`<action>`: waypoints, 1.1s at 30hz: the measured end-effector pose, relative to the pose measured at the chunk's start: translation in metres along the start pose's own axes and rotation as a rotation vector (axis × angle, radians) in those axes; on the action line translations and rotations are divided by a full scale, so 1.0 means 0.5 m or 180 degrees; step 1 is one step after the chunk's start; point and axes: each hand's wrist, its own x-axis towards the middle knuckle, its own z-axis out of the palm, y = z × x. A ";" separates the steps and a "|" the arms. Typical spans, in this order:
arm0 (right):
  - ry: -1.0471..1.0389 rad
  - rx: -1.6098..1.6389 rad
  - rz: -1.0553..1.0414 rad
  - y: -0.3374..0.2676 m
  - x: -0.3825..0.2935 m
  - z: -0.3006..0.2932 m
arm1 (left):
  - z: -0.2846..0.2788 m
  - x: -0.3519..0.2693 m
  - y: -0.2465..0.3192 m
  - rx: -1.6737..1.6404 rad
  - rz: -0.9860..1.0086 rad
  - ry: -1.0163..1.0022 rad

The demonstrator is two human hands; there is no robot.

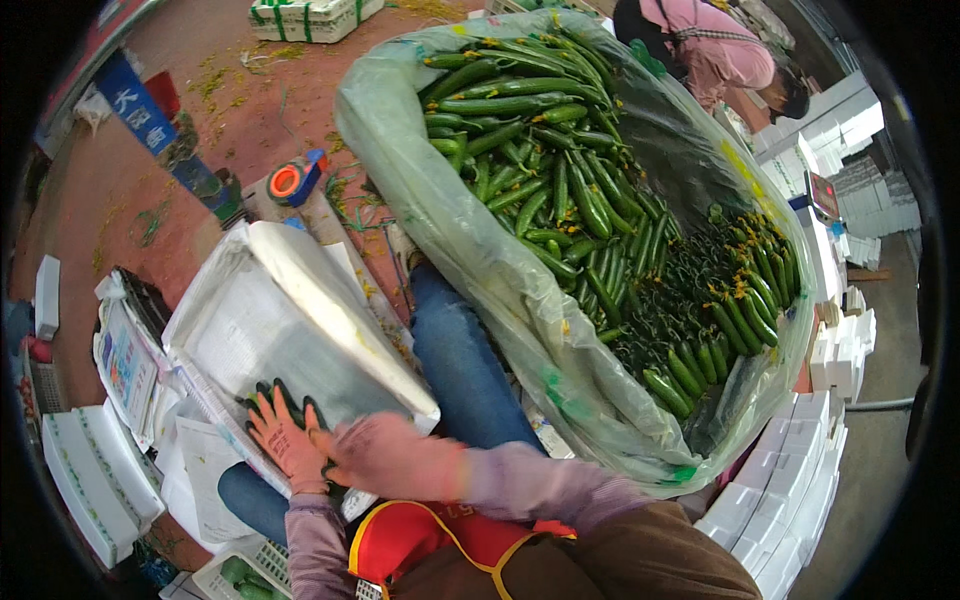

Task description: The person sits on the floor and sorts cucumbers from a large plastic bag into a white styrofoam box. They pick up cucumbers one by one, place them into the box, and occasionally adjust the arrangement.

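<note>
A white foam box [337,300] with pale sheet lining lies across my lap, tilted. My left hand [287,448], in a pink glove with dark fingertips, reaches into its near end with fingers spread. A bit of green [253,405] shows beside those fingers, mostly hidden. My right hand [367,456], also gloved and blurred by motion, is close beside the left one; whether it holds anything is unclear. To the right, cucumbers [525,97] with yellow blossoms fill much of a large container lined with clear plastic film [442,217].
A blue-and-orange tape dispenser [296,180] sits beyond the box, near a blue post [146,112]. Stacked white foam boxes [780,465] line the right side, below a scale [821,196]. Another person [712,45] bends over at upper right. A crate [247,570] holds green produce.
</note>
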 end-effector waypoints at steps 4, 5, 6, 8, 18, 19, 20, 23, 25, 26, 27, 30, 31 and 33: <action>0.2101 -0.0568 0.1883 0.343 -0.179 -0.189 | 0.004 -0.008 0.007 0.0023 -0.0097 -0.0073; 0.2486 -0.0771 0.1983 0.442 -0.214 -0.207 | 0.000 -0.010 0.007 -0.0094 -0.0028 0.0116; 0.1716 -0.0880 0.3001 0.525 -0.250 -0.202 | -0.006 -0.010 0.006 -0.0182 -0.0116 -0.0006; -0.0017 -0.0665 0.4016 0.641 -0.300 -0.151 | -0.029 -0.010 0.009 -0.0558 -0.0175 0.0014; -0.0131 -0.1068 0.3197 0.679 -0.379 -0.039 | -0.214 0.015 0.242 -0.3625 0.0154 0.0075; 0.0001 -0.0765 0.3450 0.659 -0.379 -0.066 | -0.231 0.014 0.274 -0.3917 0.0184 -0.0018; 0.0655 -0.0301 0.3789 0.629 -0.385 -0.096 | -0.248 0.020 0.302 -0.3809 -0.0200 -0.0190; 0.2379 0.0800 0.2974 0.520 -0.392 -0.199 | -0.259 0.028 0.410 -0.5874 0.0443 -0.1860; 0.1763 0.0880 0.1671 0.469 -0.396 -0.263 | -0.251 0.006 0.487 -0.6455 0.0945 -0.2133; 0.1632 0.1779 0.1339 0.470 -0.388 -0.281 | -0.252 -0.003 0.515 -0.5955 0.1104 -0.1870; 0.1853 0.1780 0.1622 0.479 -0.386 -0.290 | -0.256 -0.006 0.530 -0.5774 0.0910 -0.1761; 0.1447 -0.0515 0.2690 0.614 -0.322 -0.214 | -0.269 -0.005 0.549 -0.6724 0.0101 -0.2042; 0.0510 -0.1485 0.2978 0.669 -0.304 -0.170 | -0.275 0.002 0.541 -0.6546 -0.0247 -0.2201; -0.0308 -0.1959 0.2834 0.754 -0.284 -0.080 | -0.281 0.011 0.514 -0.6644 -0.0361 -0.2330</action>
